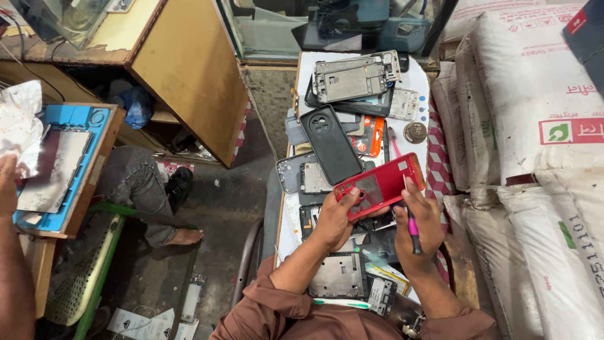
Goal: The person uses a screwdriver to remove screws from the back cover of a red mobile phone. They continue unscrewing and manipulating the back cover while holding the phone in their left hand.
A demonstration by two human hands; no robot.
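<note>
Item: red phone back shell (pixel 380 184), centre-right of the frame, held tilted above the cluttered white surface (pixel 416 82). Left hand (pixel 335 217) grips the shell at its lower left end, fingers curled under and thumb on the edge. Right hand (pixel 420 225) is closed around a thin pink-handled tool (pixel 412 221), whose tip meets the inner face of the shell near its right edge. Condition of the shell: inner side up and largely bare, no board or screen visible in it; it looks already stripped, with the tool at work on some remainder along the rim, though exactly what the tip touches is too small to tell. Surrounding stock on the surface: black phone case (pixel 331 144) with a round camera opening, just above the shell; grey metal phone frame (pixel 355 77) at the upper centre; small round metal disc (pixel 415 132) to the right; another frame (pixel 340 275) at lower centre between the forearms; further boards and covers piled beneath, mostly overlapping. Judged from this, many units lie dismantled and unsorted. Elsewhere: white sacks (pixel 535 126) stacked along the right; at the far left, another person's arm (pixel 12 252) beside a blue work mat (pixel 66 164) carrying a flat panel; a bare foot (pixel 185 237) on the floor at lower left.
</note>
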